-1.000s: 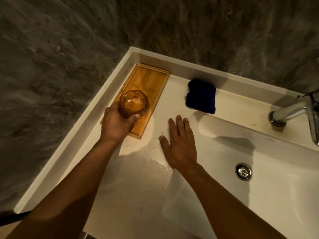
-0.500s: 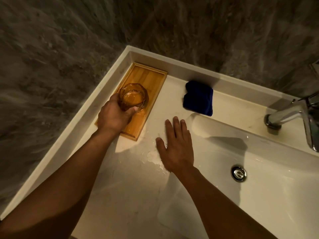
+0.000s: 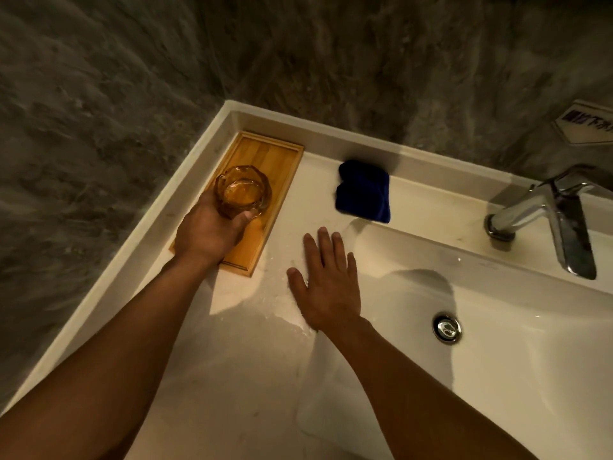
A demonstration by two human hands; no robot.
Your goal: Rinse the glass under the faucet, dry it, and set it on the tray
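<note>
An amber faceted glass [image 3: 242,190] stands upright over the middle of the wooden tray [image 3: 270,157], which lies along the left rim of the white counter. My left hand [image 3: 207,232] wraps around the glass from the near side. Whether the glass base touches the tray is hidden by my fingers. My right hand [image 3: 326,280] lies flat and empty on the wet counter, just left of the basin, fingers spread. A folded dark blue cloth [image 3: 363,190] sits against the back ledge. The chrome faucet [image 3: 547,214] is at the right, with no water running.
The white basin [image 3: 497,360] with its chrome drain [image 3: 447,328] fills the right side. A puddle of water [image 3: 282,307] lies on the counter beside my right hand. Dark stone walls close the corner behind and left. A small sign [image 3: 587,124] hangs on the wall.
My left hand has carried the glass a little farther along the tray, away from its near end. My right hand has stayed flat on the counter.
</note>
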